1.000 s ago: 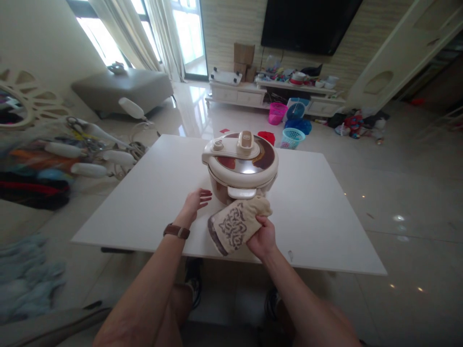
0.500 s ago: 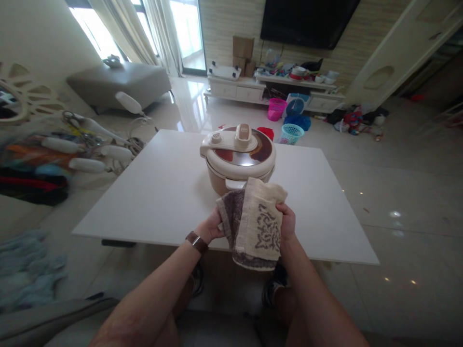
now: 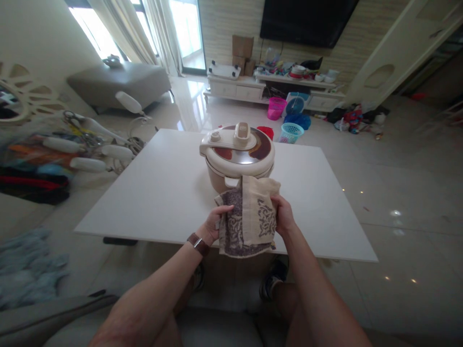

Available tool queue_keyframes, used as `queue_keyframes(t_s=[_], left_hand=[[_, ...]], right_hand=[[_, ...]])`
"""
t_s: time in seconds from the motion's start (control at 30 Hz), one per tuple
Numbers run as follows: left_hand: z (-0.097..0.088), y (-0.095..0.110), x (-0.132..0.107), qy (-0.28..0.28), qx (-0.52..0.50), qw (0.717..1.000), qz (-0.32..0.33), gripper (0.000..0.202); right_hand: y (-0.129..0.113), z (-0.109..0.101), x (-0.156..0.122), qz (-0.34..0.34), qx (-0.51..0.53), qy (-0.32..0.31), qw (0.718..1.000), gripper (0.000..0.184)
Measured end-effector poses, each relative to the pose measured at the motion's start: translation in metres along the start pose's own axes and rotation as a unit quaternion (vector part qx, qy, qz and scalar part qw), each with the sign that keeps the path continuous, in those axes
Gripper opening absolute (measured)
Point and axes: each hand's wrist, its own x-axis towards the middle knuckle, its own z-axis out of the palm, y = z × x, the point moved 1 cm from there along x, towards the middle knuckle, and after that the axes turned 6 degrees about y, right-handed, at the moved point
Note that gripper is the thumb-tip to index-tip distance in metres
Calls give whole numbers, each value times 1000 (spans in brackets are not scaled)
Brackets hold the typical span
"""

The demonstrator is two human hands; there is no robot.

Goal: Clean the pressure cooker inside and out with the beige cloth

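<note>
A folded towel point(image 3: 258, 212), beige on one side and dark grey-brown with a leafy pattern on the other, is held up over the table's near edge. My left hand point(image 3: 214, 224) pinches its left side, thumb on the dark part. On the right, my right hand point(image 3: 284, 214) is closed on the beige part's edge. Just behind the towel, a cream and brown pressure cooker point(image 3: 224, 173) stands upright on the white table point(image 3: 162, 193), its lid on. The towel hides part of the cooker's front; whether they touch I cannot tell.
Beyond the table, a pink basket point(image 3: 276, 108) and a light blue basket point(image 3: 291, 132) stand on the floor. At the left are a lamp with several white shades point(image 3: 117, 153) and piled cloths. A grey bench point(image 3: 119, 82) stands near the window.
The towel has been spread wider, showing more of its dark patterned side, and has risen slightly. My left thumb now lies over its front. The cooker has stayed in place.
</note>
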Motion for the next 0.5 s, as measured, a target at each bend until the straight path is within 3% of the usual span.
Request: queue_keyframes(t_s=[0.13, 0.2, 0.27, 0.37, 0.43, 0.5], left_hand=[[15, -5, -5, 26, -9, 998, -65, 31], [22, -12, -7, 42, -14, 996, -81, 33], [28, -21, -8, 70, -22, 994, -77, 34], [36, -32, -5, 113, -31, 992, -56, 33], [40, -36, -1, 133, -32, 990, -44, 32], [41, -39, 3, 146, -33, 988, -35, 31]], right_hand=[[7, -12, 10, 6, -81, 78, 994, 47], [8, -18, 11, -66, -157, 125, 977, 50], [7, -19, 8, -183, -238, 150, 942, 45], [9, -12, -4, -288, -353, 80, 886, 29], [13, -6, -10, -294, -413, 27, 862, 22], [16, -4, -13, -297, -455, 20, 839, 13]])
